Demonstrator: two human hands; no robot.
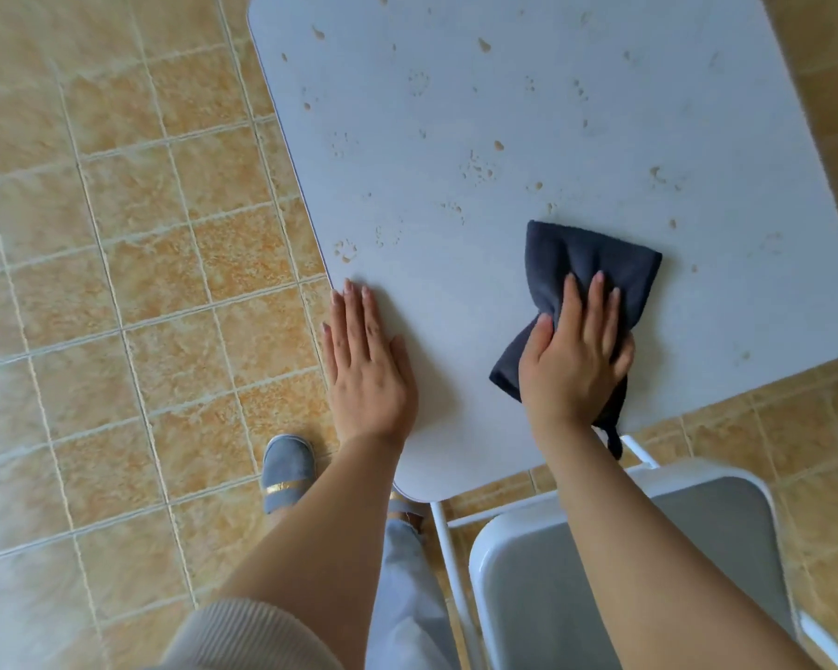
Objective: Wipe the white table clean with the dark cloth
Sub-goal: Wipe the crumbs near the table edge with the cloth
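- We look down on a white bench, its top set at an angle to us, with rounded corners.
- Dark cloth: lies on the near right part of the bench top, bunched at its middle so that it flares out on both sides. The far flap spreads flat; the near left corner pokes out beside the thumb.
- A small hanging loop of the cloth trails over the bench's near edge.
- Right hand: on top of the cloth, palm down, fingers straight and a little spread, pressing it onto the bench. The thumb lies along the cloth's left side. We see no curl round the fabric. The little-finger side is blurred.
- Left hand: flat on the bare bench top near its left edge, fingers straight and close together, holding nothing. It is well apart from the cloth.
- Tan spots and smears are scattered over the far and middle bench top, some just beyond the cloth's far edge. The strip between the two hands looks plain.
- A white-framed chair with a grey seat stands near right, partly under the right forearm.
- Floor: tan tiles with pale grout.
- A grey slipper with a gold band shows by the bench's near left corner; a pale trouser leg shows between the forearms.
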